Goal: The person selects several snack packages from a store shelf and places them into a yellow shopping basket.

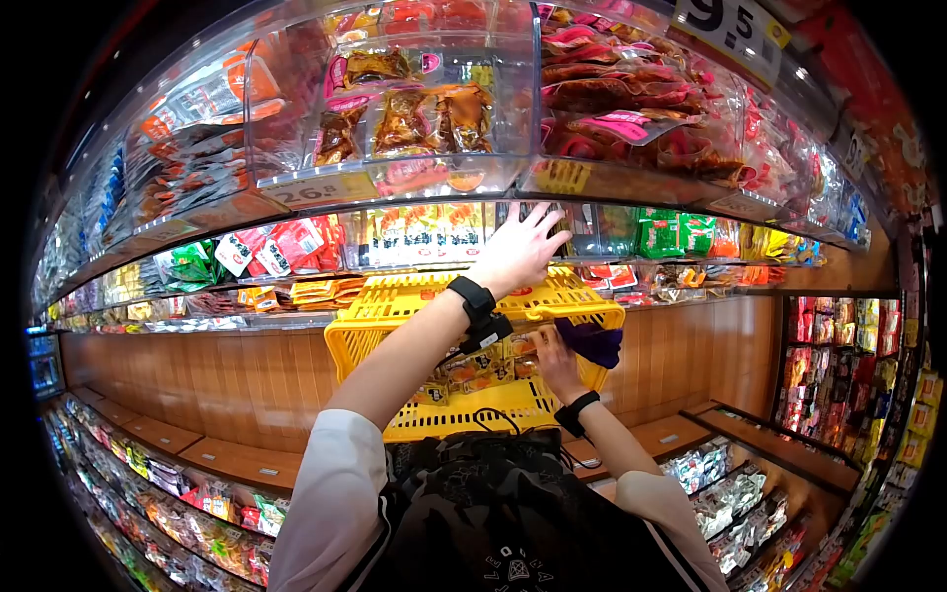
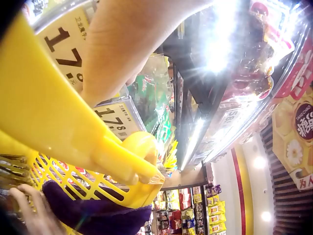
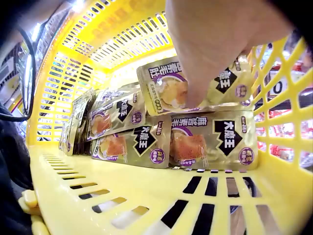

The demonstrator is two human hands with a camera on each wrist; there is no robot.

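My left hand is raised to the lower shelf's front edge with its fingers spread; in the left wrist view the arm passes price tags beside a green bag. Inside the yellow basket, my right hand is low among gold packets, its fingers loosely bent. The right wrist view shows that hand touching the front of an upper gold packet, its other fingers hidden. More packets stand in rows below and to the left. A dark purple cloth hangs over the basket's right rim.
Clear shelf bins of packaged snacks overhang the basket. Red bags and green bags fill the lower shelf. Below is a wood panel, with low snack bins at left and right. A black bag is at my front.
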